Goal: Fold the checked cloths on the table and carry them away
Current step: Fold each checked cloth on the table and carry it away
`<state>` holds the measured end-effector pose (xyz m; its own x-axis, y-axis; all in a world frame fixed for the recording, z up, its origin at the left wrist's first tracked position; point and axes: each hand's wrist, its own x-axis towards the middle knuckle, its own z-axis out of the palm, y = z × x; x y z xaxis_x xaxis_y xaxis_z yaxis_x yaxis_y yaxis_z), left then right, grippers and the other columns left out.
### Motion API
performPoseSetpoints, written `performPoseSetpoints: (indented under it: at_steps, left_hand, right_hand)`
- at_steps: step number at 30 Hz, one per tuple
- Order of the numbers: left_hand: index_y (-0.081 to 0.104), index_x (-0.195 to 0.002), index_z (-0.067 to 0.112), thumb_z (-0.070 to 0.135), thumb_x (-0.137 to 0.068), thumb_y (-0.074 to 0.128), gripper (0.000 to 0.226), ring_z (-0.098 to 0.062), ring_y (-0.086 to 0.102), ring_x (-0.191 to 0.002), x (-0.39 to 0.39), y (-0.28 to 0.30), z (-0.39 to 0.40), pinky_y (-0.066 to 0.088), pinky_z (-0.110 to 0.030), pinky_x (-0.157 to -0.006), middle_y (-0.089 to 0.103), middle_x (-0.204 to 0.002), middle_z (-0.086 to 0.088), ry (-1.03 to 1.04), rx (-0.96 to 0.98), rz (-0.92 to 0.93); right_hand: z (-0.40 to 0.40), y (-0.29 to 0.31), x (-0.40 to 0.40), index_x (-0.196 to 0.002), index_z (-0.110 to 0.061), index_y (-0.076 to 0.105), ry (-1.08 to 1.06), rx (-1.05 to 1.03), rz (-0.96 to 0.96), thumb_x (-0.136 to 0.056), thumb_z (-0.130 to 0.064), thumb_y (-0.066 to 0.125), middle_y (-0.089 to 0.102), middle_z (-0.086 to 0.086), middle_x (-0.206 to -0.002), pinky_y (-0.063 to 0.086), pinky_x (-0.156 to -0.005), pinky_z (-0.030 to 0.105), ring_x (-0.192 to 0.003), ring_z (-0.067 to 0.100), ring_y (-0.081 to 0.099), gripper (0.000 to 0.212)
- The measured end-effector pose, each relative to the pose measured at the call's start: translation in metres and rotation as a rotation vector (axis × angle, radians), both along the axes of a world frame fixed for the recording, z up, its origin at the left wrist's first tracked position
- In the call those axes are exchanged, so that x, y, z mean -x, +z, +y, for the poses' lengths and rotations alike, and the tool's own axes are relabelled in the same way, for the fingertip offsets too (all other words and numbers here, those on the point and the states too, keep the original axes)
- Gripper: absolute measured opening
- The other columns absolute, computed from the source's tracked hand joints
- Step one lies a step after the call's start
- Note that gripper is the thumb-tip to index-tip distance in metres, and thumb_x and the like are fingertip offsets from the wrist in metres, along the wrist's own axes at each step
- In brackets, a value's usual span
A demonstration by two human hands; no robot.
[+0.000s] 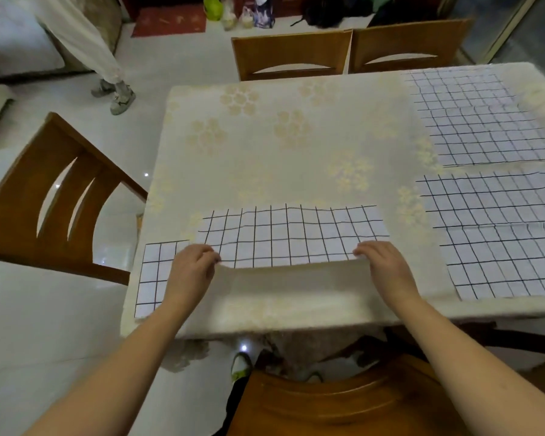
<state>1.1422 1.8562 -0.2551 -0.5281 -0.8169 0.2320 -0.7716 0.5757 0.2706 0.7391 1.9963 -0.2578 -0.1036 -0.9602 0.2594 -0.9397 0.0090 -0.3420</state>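
Note:
A white cloth with a black check lies in front of me near the table's front edge, its near edge lifted off the table. My left hand pinches the left near corner and my right hand pinches the right near corner. A small folded checked cloth lies at the front left corner, partly under my left wrist. Two larger checked cloths lie flat on the right: one far, one near.
The table wears a cream flowered cover. Wooden chairs stand at the left, at the far side and right below me. A person's legs stand on the white floor at the far left.

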Motion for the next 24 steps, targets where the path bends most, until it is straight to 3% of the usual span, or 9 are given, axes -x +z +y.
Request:
performPoseSetpoints:
  at_steps: [2,4,7,10,15,18,24]
  left_hand:
    - [0.071,-0.081,0.013,-0.003,-0.069,0.075,0.021,-0.035,0.063,-0.086,0.002,-0.01,0.013,0.047,-0.041,-0.07,0.067,-0.095,-0.01,0.068,-0.091,-0.05]
    - [0.071,-0.08,0.014,-0.002,-0.069,0.077,0.02,-0.039,0.061,-0.099,0.004,-0.015,0.024,0.046,-0.046,-0.077,0.065,-0.107,-0.015,0.158,-0.173,-0.071]
    - [0.07,-0.087,0.012,0.0,-0.08,0.07,0.013,-0.039,0.048,-0.122,0.006,-0.018,0.036,0.044,-0.051,-0.094,0.055,-0.128,-0.018,0.221,-0.308,-0.019]
    - [0.067,-0.1,0.013,0.001,-0.088,0.059,0.019,-0.032,0.036,-0.133,0.007,-0.019,0.039,0.036,-0.041,-0.105,0.043,-0.14,-0.013,0.24,-0.416,0.052]
    - [0.064,-0.111,0.012,-0.011,-0.084,0.052,0.038,-0.029,0.036,-0.133,0.007,-0.012,0.039,0.032,-0.036,-0.107,0.044,-0.139,-0.012,0.241,-0.432,0.088]
    - [0.065,-0.113,0.008,-0.011,-0.084,0.053,0.036,-0.028,0.042,-0.128,0.006,-0.006,0.037,0.031,-0.031,-0.105,0.051,-0.134,-0.011,0.222,-0.395,0.107]
    - [0.069,-0.11,0.009,0.001,-0.091,0.057,0.023,-0.021,0.056,-0.107,0.006,0.011,0.031,0.041,-0.027,-0.092,0.066,-0.112,-0.004,0.238,-0.305,0.222]
  right_hand:
    - [0.01,-0.015,-0.008,-0.101,-0.009,0.07,-0.01,-0.161,-0.03,-0.065,0.012,0.065,0.068,0.012,-0.111,0.047,-0.087,0.038,-0.104,0.032,0.059,0.042]
    - [0.019,-0.022,-0.018,-0.104,-0.011,0.07,-0.024,-0.274,-0.02,-0.064,0.012,0.071,0.066,0.013,-0.116,0.047,-0.089,0.041,-0.108,0.035,0.06,0.046]
    - [0.025,-0.024,-0.036,-0.117,-0.011,0.066,-0.066,-0.351,0.047,-0.071,0.008,0.07,0.062,0.012,-0.126,0.043,-0.097,0.042,-0.118,0.032,0.056,0.05]
    - [0.021,-0.023,-0.058,-0.13,-0.014,0.057,-0.051,-0.414,0.029,-0.082,0.001,0.061,0.054,0.006,-0.137,0.032,-0.108,0.037,-0.128,0.026,0.046,0.05]
    - [0.011,-0.024,-0.097,-0.133,-0.016,0.056,0.087,-0.384,0.017,-0.085,-0.011,0.064,0.056,0.004,-0.135,0.034,-0.109,0.038,-0.125,0.024,0.05,0.049]
    - [0.005,-0.026,-0.12,-0.133,-0.017,0.055,0.153,-0.354,0.064,-0.08,-0.019,0.07,0.059,0.005,-0.131,0.042,-0.103,0.04,-0.119,0.025,0.056,0.055]
    - [-0.009,-0.026,-0.148,-0.146,-0.018,0.038,0.132,-0.401,0.117,-0.081,-0.022,0.068,0.046,0.013,-0.145,0.037,-0.107,0.045,-0.132,0.031,0.046,0.072]
